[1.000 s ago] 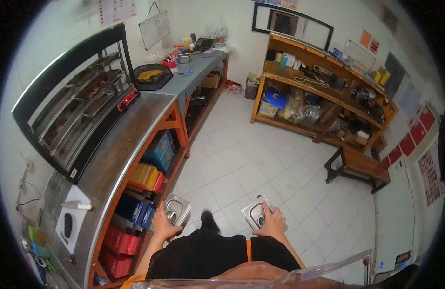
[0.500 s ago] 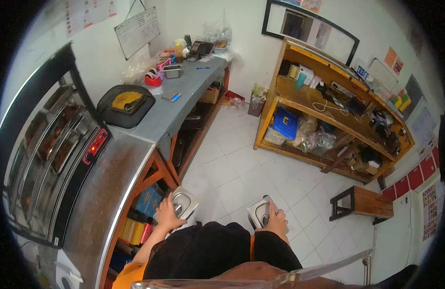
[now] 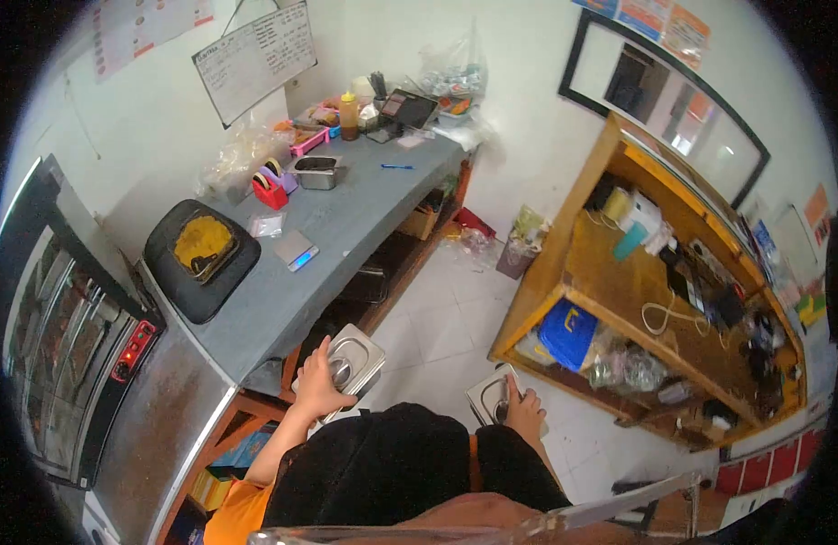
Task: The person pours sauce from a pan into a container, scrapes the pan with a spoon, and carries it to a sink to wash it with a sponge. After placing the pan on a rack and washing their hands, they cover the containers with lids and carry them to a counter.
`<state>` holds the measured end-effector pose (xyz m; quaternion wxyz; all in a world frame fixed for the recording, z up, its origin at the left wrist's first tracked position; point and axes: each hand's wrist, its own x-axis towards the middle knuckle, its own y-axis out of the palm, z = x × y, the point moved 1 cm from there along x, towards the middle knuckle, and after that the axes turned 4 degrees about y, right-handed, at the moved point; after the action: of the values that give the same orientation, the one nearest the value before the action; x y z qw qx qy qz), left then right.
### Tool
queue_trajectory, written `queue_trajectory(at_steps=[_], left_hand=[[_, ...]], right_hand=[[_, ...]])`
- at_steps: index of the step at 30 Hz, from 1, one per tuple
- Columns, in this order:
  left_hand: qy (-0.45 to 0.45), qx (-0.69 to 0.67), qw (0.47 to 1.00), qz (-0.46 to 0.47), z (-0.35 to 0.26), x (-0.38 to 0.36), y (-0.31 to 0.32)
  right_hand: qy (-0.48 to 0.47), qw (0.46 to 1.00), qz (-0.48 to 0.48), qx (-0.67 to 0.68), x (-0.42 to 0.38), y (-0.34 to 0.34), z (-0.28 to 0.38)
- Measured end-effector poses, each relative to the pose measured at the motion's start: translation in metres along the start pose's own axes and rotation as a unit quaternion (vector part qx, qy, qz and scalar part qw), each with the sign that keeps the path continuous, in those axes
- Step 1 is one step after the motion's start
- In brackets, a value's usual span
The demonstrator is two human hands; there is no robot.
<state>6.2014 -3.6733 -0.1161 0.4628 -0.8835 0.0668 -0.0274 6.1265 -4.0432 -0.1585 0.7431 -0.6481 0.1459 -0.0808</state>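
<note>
Low in the view, my left hand [image 3: 317,389] is closed on a lidded steel food pan [image 3: 363,358] beside the counter's front edge, its thumb and fingers spread along the rim and lid. My right hand [image 3: 525,414] grips a second lidded steel food pan [image 3: 483,392] over the tiled floor. Both lids have a recessed middle with a handle. What the pans contain is hidden. Part of each pan is covered by my fingers and the dark clothing on my body.
A grey counter [image 3: 283,295] runs along the left with a black tray [image 3: 187,300], a digital scale [image 3: 296,251], a tape dispenser [image 3: 272,193] and an open steel pan [image 3: 317,178]. A glass display warmer [image 3: 69,336] stands at far left. Wooden shelving [image 3: 573,263] rises on the right.
My view has moved closer to the counter and turned, so the counter looks larger and the shelving sits further right and tilted. Both hands keep hold of their pans.
</note>
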Motion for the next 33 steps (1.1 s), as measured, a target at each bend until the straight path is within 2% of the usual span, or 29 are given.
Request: queue_trajectory(at_steps=[3, 6, 10, 12, 15, 18, 20, 26, 28, 30, 33], left_hand=[[0.003, 0.010, 1.000, -0.026, -0.014, 0.068, -0.002], [-0.008, -0.013, 1.000, -0.023, -0.017, 0.141, -0.003], [0.032, -0.039, 0.999, -0.006, -0.004, 0.250, 0.001], [0.036, -0.006, 0.999, 0.020, -0.007, 0.307, -0.003], [0.054, 0.001, 0.999, 0.005, -0.007, 0.390, -0.011], [0.048, 0.030, 0.998, -0.002, -0.010, 0.474, -0.022], [0.040, 0.047, 0.998, -0.003, -0.009, 0.531, -0.028], [-0.030, 0.055, 0.996, -0.057, 0.012, 0.688, -0.041], [-0.102, 0.056, 0.989, -0.091, 0.022, 0.734, -0.050], [-0.148, 0.064, 0.982, -0.101, 0.040, 0.770, -0.053], [-0.274, 0.087, 0.948, -0.134, 0.071, 0.810, -0.058]], right_hand=[[-0.045, 0.997, 0.057, 0.018, 0.087, -0.054, 0.030], [-0.091, 0.995, 0.026, 0.018, 0.180, -0.057, 0.051], [-0.115, 0.993, 0.011, 0.037, 0.296, -0.063, 0.088], [-0.098, 0.994, 0.028, 0.037, 0.348, -0.073, 0.111], [-0.086, 0.995, 0.025, 0.039, 0.425, -0.086, 0.142], [-0.117, 0.990, 0.038, 0.068, 0.495, -0.102, 0.173], [-0.147, 0.988, 0.034, 0.035, 0.542, -0.105, 0.193], [-0.235, 0.970, 0.044, 0.052, 0.673, -0.121, 0.256], [-0.279, 0.959, 0.045, 0.013, 0.718, -0.128, 0.284], [-0.327, 0.943, 0.051, 0.040, 0.764, -0.127, 0.308], [-0.419, 0.904, 0.078, 0.038, 0.820, -0.122, 0.357]])
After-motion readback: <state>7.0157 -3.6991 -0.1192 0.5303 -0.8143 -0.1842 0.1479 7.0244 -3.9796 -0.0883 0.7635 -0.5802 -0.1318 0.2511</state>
